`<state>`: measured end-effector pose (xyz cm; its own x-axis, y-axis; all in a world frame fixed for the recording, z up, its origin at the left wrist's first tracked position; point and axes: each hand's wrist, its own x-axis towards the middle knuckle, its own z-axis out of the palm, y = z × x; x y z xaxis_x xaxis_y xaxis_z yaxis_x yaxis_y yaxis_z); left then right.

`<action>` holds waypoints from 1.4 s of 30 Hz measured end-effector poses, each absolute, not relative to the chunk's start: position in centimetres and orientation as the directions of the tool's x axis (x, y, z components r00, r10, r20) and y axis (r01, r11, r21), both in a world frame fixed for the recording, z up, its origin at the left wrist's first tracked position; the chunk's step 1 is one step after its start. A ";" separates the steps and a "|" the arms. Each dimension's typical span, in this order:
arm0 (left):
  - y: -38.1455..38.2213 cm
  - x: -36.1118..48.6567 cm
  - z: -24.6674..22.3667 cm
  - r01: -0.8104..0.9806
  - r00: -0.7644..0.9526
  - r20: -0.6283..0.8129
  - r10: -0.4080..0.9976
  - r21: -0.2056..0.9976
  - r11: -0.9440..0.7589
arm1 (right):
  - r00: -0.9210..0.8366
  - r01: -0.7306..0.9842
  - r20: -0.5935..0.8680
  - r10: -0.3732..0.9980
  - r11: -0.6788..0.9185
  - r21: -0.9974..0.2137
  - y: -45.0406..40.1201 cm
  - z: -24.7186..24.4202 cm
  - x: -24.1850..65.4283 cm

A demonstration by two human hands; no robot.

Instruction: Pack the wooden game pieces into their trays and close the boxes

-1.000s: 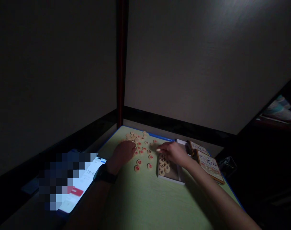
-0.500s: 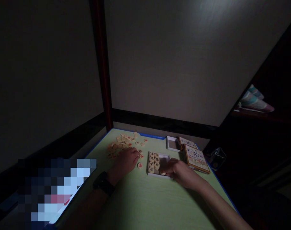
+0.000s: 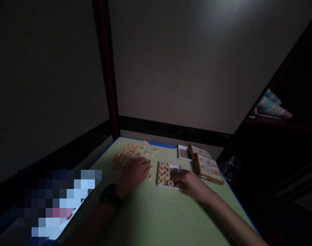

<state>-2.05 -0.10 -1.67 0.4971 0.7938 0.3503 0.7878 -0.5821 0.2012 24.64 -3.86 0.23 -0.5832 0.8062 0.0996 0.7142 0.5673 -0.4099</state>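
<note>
Round wooden Chinese chess pieces stand in rows along the left side of a shallow white box. My right hand is at the box's near side, fingers curled together against the right edge of a black-marked Chinese chess piece. My left hand, wearing a dark wristwatch, rests on the table with its fingers bent down onto a red-marked Chinese chess piece, partly covered by the fingertips. Close below them lies another red-marked piece. Both thumbs are mostly hidden.
A loose heap of pieces spreads over the green table at the far left. Another shallow white tray and printed boxes sit at the back right. A wall rises behind; a pixelated bright patch covers the left.
My right fingers have shifted a little, and the piece beside them has slid left in the box, its marking now showing. My left hand has edged toward the pieces under its fingertips.
</note>
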 end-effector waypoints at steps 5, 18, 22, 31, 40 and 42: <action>-0.1 -1.8 -1.9 0.753 0.522 0.349 0.778 0.241 -0.613 | -0.507 0.674 0.162 0.846 0.507 -0.538 -3.8 -0.6 24.0; 0.0 -1.7 -2.1 0.763 0.503 0.373 0.779 0.233 -0.604 | -0.552 0.585 0.189 0.812 0.538 -0.607 -3.3 -1.0 23.5; 0.3 -2.1 -1.8 0.813 0.433 0.339 0.835 0.254 -0.524 | -0.448 0.671 0.230 0.864 0.495 -0.552 -3.3 -0.6 24.3; 0.9 -2.4 -2.1 0.809 0.464 0.303 0.832 0.237 -0.537 | -0.148 0.920 0.327 0.934 0.251 -0.302 -3.2 -1.3 25.2; 0.8 -2.0 -1.5 0.821 0.498 0.275 0.823 0.155 -0.549 | -0.191 0.880 0.249 0.949 0.278 -0.386 -3.1 -1.7 25.1; 0.8 -1.9 -1.4 0.833 0.487 0.274 0.829 0.138 -0.535 | -0.189 0.879 0.253 0.949 0.278 -0.387 -3.1 -1.7 25.0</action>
<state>-1.91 0.78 -1.39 0.4873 0.8292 0.2736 0.8332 -0.5353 0.1384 25.05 -3.15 -1.66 -0.1887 0.9489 0.2528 0.8791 0.2780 -0.3872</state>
